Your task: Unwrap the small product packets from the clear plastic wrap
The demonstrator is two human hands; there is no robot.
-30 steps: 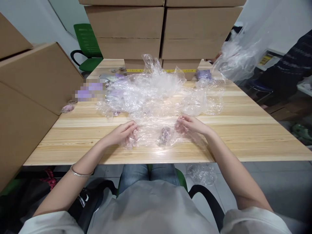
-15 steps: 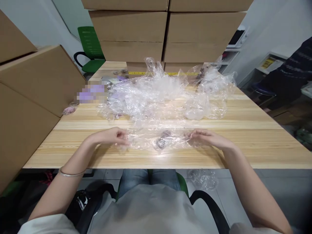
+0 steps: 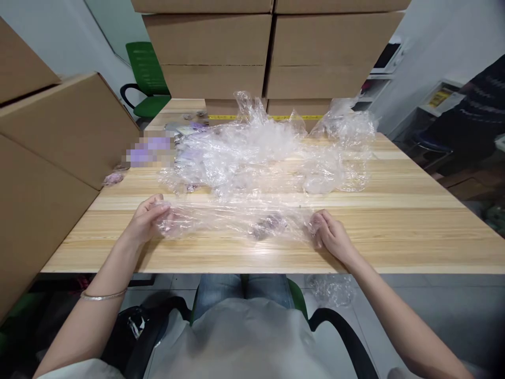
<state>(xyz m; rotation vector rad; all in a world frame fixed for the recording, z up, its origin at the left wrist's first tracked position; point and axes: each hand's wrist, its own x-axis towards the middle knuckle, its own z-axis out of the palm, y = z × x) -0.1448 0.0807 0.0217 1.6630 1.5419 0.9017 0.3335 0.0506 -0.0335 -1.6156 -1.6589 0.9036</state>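
Note:
My left hand (image 3: 152, 216) pinches one end of a clear plastic bag (image 3: 213, 218), or a sheet of thin film; I cannot tell which. At the other end my right hand (image 3: 325, 231) is closed on the same plastic. It stretches between the two hands just over the front part of the wooden table (image 3: 236, 258). Inside or under the plastic, nearer my right hand, lies a small dark purplish item (image 3: 269, 225), too blurred to name. Behind it sits a big heap of crumpled clear plastic (image 3: 240, 147).
Cardboard boxes (image 3: 213, 47) are stacked at the table's far end, and a large carton (image 3: 59, 137) stands along the left. Purple packets (image 3: 148, 150), partly blurred out, and a small pink wrapped item (image 3: 113, 179) lie at left. A person in dark clothing (image 3: 469, 116) is at right.
My hands have moved apart, the left one outward to the left, drawing the plastic out longer and tauter. At the back right, a lifted bundle of clear plastic has come down onto the table.

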